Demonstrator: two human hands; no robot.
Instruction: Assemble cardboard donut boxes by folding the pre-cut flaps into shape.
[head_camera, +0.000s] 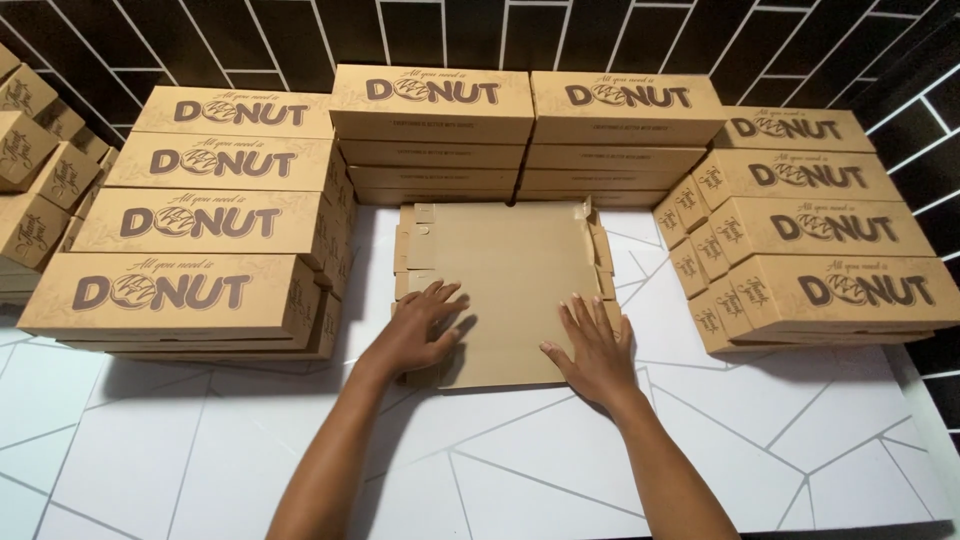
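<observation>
While both palms are pressing down flat with fingers spread, the left hand (415, 325) and right hand (597, 350) are resting on a flat, unfolded brown cardboard box blank (510, 270), gripping nothing; stacked brown printed cardboard boxes (190, 225) are standing beyond and beside them on the white table (150, 440).

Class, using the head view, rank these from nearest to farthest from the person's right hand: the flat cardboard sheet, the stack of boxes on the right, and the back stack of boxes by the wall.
1. Flat cardboard sheet, under the right hand.
2. Right stack of boxes, beside it to the right.
3. Back stack of boxes, against the wall.
</observation>
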